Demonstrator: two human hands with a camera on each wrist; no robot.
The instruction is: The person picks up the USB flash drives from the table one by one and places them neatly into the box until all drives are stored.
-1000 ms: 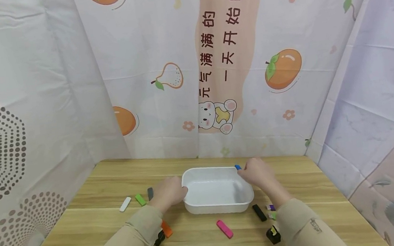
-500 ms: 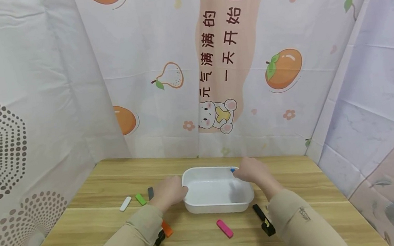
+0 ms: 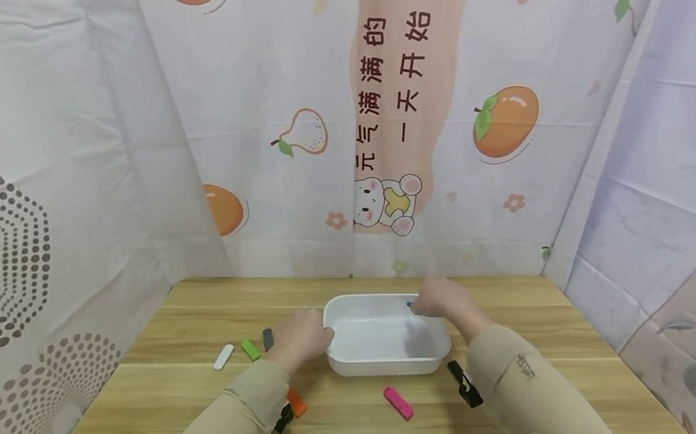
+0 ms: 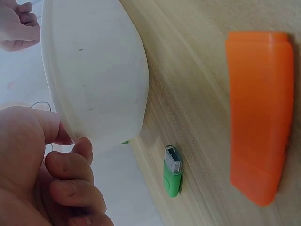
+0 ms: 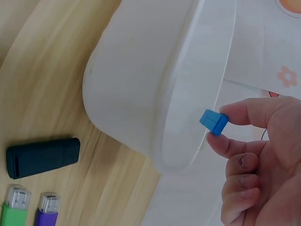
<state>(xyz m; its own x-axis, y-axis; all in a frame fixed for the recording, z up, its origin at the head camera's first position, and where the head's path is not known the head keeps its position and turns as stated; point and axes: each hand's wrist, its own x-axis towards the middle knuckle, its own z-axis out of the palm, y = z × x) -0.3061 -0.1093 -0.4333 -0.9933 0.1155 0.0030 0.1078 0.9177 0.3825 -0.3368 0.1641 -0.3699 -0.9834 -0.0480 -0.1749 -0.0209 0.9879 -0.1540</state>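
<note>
A white plastic basin (image 3: 385, 369) stands on the table between my hands. My left hand (image 3: 300, 338) pinches its left rim between thumb and index finger, the other fingers curled below, as the left wrist view shows. Over the basin's far right corner, my right hand (image 3: 444, 299) pinches a small blue plastic block (image 5: 214, 121) between thumb and index fingertip. In the right wrist view the block overlaps the basin's rim, and the remaining fingers curl inward. The basin's visible floor is bare, with a shadow at the right.
White (image 3: 223, 357), green (image 3: 250, 350) and grey (image 3: 268, 338) sticks lie left; the green one is a USB stick. An orange stick (image 3: 296, 401) is near my left sleeve, a pink one (image 3: 398, 403) in front. Right lie a black stick (image 5: 43, 157), green (image 5: 15, 212) and purple USB sticks (image 5: 47, 214).
My right hand has moved slightly left, bringing the blue block inward over the basin's corner. My right sleeve now covers the small sticks beneath it. The left hand keeps its hold on the rim.
</note>
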